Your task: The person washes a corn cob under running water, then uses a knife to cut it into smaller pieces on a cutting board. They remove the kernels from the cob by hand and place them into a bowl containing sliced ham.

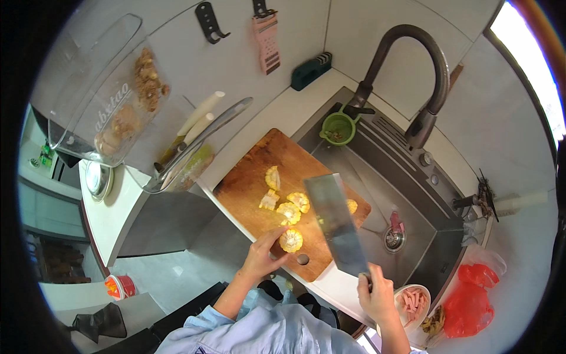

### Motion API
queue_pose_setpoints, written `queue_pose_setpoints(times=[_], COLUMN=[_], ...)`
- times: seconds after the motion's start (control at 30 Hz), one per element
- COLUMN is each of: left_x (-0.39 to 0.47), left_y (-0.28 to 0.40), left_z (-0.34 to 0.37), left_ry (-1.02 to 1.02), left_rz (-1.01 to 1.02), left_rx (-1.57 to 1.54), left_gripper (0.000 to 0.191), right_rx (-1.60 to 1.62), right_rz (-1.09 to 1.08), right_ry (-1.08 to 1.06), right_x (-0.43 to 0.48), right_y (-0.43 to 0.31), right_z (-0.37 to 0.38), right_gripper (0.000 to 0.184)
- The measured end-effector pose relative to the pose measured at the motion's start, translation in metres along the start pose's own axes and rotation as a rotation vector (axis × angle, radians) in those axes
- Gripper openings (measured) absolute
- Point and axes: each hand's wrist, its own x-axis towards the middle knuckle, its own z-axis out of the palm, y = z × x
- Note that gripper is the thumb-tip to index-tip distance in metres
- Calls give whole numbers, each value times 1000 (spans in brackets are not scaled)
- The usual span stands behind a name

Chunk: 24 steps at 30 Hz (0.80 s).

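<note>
My right hand (376,292) is closed around the handle of a cleaver (334,221), whose broad blade is raised at a slant over the right part of a wooden cutting board (247,159). At the board's near edge, the thumb and fingers of my left hand (265,254) are around the left side of a round piece of corn cob (291,240), its cut face up. Several other cut corn pieces (288,213) lie on the board beyond that hand. One more corn piece (352,206) shows just right of the blade, which hides part of the board.
The board overlaps a steel sink (371,177) with a curved faucet (435,75) and a green strainer (338,128). A bowl of pink meat strips (413,305) and a red plastic bag (468,305) are at the right. Wall holders on the left carry ginger (150,79) and white-handled knives (201,113).
</note>
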Motion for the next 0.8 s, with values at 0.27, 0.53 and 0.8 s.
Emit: queue_pose_setpoints(times=[0.27, 0.53, 0.8], left_x=[-24, -52, -58], left_y=[-3, -23, -22], left_z=[-14, -39, -39], left_ry=[337, 421, 441], left_rz=[-12, -16, -32], left_rx=[56, 85, 21], left_gripper=[48, 27, 22], right_rx=[-273, -362, -405], right_rz=[-383, -425, -447], right_ry=[-210, -291, -279], right_x=[32, 37, 38], right_y=[-36, -43, -53], right_z=[22, 36, 33], right_gripper=[24, 25, 23])
